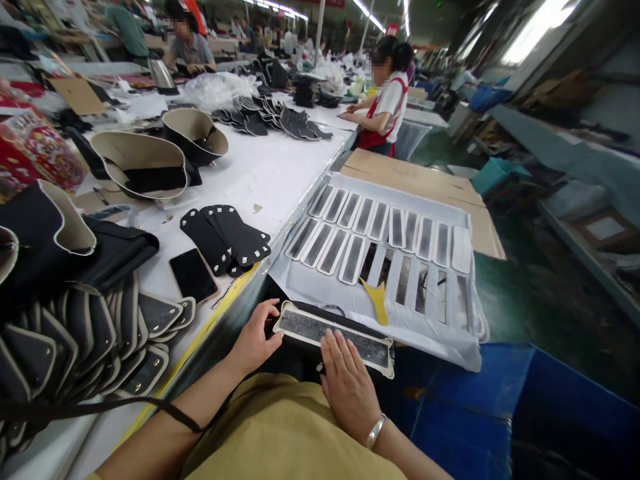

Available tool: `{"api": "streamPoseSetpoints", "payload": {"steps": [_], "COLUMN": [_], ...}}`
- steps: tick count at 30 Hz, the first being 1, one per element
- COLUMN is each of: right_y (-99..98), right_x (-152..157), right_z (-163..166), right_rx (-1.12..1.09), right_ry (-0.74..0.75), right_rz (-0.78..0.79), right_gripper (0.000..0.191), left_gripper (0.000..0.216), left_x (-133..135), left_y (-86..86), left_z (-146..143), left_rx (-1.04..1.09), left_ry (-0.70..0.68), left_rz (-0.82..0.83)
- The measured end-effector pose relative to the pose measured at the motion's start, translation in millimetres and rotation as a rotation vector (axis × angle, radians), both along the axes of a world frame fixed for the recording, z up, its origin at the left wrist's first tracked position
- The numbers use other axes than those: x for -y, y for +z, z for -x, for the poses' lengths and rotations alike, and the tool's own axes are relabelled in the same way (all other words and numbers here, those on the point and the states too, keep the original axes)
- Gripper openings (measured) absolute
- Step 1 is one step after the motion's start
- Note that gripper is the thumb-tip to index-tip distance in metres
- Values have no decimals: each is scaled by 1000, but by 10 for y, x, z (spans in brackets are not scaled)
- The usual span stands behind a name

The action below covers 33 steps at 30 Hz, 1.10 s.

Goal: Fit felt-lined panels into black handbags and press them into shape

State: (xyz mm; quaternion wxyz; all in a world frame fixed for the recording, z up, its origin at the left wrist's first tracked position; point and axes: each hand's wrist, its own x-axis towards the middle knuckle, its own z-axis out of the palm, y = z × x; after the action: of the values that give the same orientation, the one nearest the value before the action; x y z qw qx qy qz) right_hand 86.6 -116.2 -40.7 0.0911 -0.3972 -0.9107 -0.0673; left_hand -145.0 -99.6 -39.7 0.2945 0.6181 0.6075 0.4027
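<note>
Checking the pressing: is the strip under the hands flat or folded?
Flat: the cream-edged black strip lies spread full length, right hand palm-down on it, left hand gripping its end.

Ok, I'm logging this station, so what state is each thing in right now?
left hand: curled around the panel's end.
right hand: open, flat on the panel.
grey panel: held level, grey face up.
strips: laid side by side in rows on the white sheet.
yellow scraper: lying loose on the sheet.
phone: screen dark, flat on the table.
black tabs: fanned, overlapping.
</note>
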Motion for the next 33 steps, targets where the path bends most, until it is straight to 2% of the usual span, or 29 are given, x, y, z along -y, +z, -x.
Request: {"api": "streamPoseSetpoints", "payload": {"steps": [4,7,9,10,12,14,15,17,19,21,23,29,31,33], "right_y": [19,162,290,339,372,302,238,94,-20,-71,-71,1,37,95], "right_x": [102,128,143,157,201,255,279,304,295,261,224,202,201,152], "right_z": [-298,-459,-611,-700,-869,-972,-984,-936,-834,-732,-653,-581,-716,-978], "right_rx": [9,-14,-76,-135,-315,-563,-689,-926,-1149,-1329,-1439,-1534,-1390,-1123], "right_ry": [-50,-52,-79,-135,-340,-563,-632,-666,-661,-692,-753,-885,-783,-552], "right_rz": [-8,18,36,39,74,255,418,801,1089,1235,1315,1460,1647,1809], "right_gripper": [57,62,63,64,64,62,57,43,40,45,49,59,58,51], "left_gripper": [46,48,55,60,69,77,80,86,90,91,89,83,84,86], "left_x": [-25,-23,-12,-8,-17,-60,-95,-187,-291,-382,-445,-466,-447,-426], "left_y": [-68,-55,11,60,175,283,324,366,362,338,322,396,415,410], "left_z": [-7,31,54,50,-17,-180,-297,-569,-839,-1048,-1172,-1236,-1225,-1199], "left_rx": [34,24,-76,-168,-383,-552,-600,-651,-677,-692,-702,-726,-748,-773], "left_ry": [-60,-106,-104,-107,-158,-291,-370,-519,-625,-690,-721,-738,-750,-754], "left_rz": [66,100,59,15,-102,-202,-227,-210,-137,-63,-17,54,76,86]}}
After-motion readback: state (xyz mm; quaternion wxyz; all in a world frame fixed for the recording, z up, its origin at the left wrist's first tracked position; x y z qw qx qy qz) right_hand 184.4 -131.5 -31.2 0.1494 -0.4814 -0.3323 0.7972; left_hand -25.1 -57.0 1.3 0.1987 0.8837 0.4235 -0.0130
